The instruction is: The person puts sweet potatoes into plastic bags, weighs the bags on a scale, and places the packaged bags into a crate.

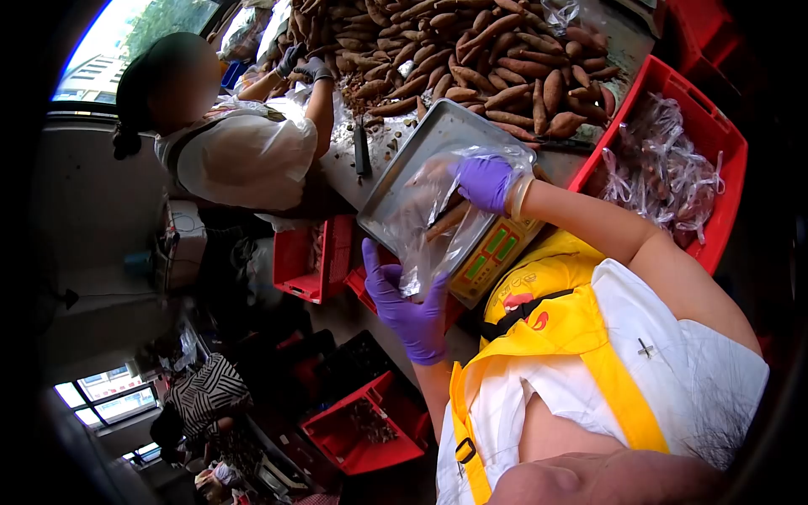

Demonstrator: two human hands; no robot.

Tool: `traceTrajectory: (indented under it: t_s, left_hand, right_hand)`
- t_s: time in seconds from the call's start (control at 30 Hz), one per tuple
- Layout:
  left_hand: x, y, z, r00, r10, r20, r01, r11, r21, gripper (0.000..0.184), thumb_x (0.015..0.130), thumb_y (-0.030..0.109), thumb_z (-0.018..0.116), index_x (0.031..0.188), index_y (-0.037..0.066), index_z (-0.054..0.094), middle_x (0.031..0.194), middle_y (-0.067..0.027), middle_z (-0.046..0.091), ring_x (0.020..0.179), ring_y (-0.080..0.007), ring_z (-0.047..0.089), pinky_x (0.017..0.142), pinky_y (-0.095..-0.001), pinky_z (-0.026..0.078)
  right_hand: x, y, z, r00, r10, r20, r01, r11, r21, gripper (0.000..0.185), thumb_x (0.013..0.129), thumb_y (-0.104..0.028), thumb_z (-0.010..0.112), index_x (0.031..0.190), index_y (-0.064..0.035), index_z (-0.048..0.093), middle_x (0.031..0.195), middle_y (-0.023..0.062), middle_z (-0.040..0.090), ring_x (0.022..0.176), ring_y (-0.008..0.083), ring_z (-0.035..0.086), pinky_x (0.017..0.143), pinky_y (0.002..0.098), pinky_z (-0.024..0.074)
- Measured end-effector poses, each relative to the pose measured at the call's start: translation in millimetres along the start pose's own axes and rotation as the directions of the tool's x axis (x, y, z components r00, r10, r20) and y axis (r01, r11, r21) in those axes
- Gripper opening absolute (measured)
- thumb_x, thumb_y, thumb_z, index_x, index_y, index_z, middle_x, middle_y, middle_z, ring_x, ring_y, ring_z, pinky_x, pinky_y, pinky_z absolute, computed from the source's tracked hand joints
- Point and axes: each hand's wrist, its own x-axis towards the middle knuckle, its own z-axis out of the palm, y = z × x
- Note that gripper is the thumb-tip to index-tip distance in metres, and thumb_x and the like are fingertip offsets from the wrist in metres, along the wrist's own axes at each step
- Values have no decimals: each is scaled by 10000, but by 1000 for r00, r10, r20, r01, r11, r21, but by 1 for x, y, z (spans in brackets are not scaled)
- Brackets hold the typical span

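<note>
A clear plastic bag with sweet potatoes inside lies over the metal tray of a weighing scale. My right hand, in a purple glove, is closed on the upper part of the bag. My left hand, also purple-gloved, has its thumb and fingers spread around the bag's near end, beside the tray's edge. The yellow scale panel with lit green displays sits between my hands and my yellow apron.
A large heap of sweet potatoes covers the far table. A co-worker in dark gloves works at its left, near a dark-handled tool. Bagged goods fill a red crate at right. More red crates stand below left.
</note>
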Motion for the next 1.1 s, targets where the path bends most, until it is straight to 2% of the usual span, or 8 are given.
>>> traceTrajectory:
  t_s: [0.07,0.37,0.47,0.57,0.77,0.9,1.03,1.1]
  left_hand:
    - [8,22,11,956,256,142,-276,626,729,788,640,243,824,1348,94,512,945,-120,592,791,-279,545,743,-347,453]
    - [14,0,-16,949,305,79,-265,637,724,266,717,145,739,972,73,717,817,-86,618,753,-279,568,695,-369,428]
    - [9,14,-6,942,-302,148,296,953,58,165,856,115,585,882,4,706,899,-101,656,878,-217,595,819,-337,437]
    - [16,4,-14,901,-125,415,373,712,-596,208,883,126,551,948,-50,644,1010,-144,644,970,-213,594,912,-341,438]
    - [41,27,7,902,-129,413,399,615,-680,455,859,126,479,1269,-64,533,1323,-186,542,1061,-248,585,975,-354,412]
    - [58,34,24,926,63,372,125,880,-458,528,789,-98,391,1288,-24,549,1310,-140,568,1111,-202,586,973,-327,431]
    - [59,12,29,980,70,185,-23,969,-245,318,905,13,517,1205,8,622,980,-61,682,891,-127,625,802,-260,482]
    - [64,21,25,885,-253,391,417,803,-426,280,900,52,581,1170,21,650,799,-27,677,672,-85,587,612,-217,430]
  right_hand:
    - [-10,-17,-18,993,-56,-104,69,990,126,280,854,-151,580,1124,-79,595,957,198,648,896,375,628,815,440,495]
    - [-82,-48,-94,803,-193,-564,83,973,-214,800,768,-501,703,1386,-76,423,1347,167,491,1266,326,453,1036,428,358]
    - [-77,-24,-80,828,-81,-555,-16,986,-168,889,773,-550,669,1448,-87,321,1440,174,383,1343,354,339,1097,464,250]
    - [-71,17,-59,800,13,-600,-198,949,-243,721,796,-478,665,1343,-49,474,1310,194,515,1227,352,474,1050,463,326]
    - [-50,3,-92,849,363,-384,-157,867,473,267,870,-200,609,1016,15,667,914,157,672,905,237,655,904,306,464]
    - [-28,-29,-86,970,-243,-13,-57,-280,958,306,860,-22,543,1150,33,624,1108,79,648,1017,158,599,952,257,434]
    - [-10,-43,-68,679,-394,-619,727,476,494,403,864,-47,594,1267,-54,593,1193,88,634,1078,189,604,947,291,452]
    - [-16,-40,-75,712,-473,-519,680,649,341,409,857,-44,613,1265,-62,595,1192,101,638,1046,216,625,930,301,466]
